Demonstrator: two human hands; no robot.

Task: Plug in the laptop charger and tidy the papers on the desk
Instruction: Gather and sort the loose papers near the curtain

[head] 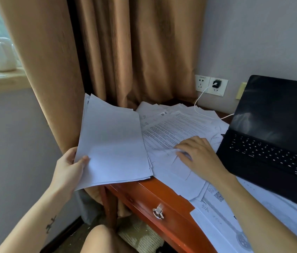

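Half done, I'd say. Head view: the charger (217, 84) sits in the wall socket (211, 85), cable (199, 105) trailing over the mess toward the laptop (272, 136). Left hand (71, 167) grips a stack (111, 143) hanging off the bench's (155, 196) left edge. Right hand (197, 156) lies flat, fingers loose, on scattered sheets (177, 128) mid-bench. More sheets line the front edge. With the curtain (135, 52) on the left and the laptop on the right, room looks tight.
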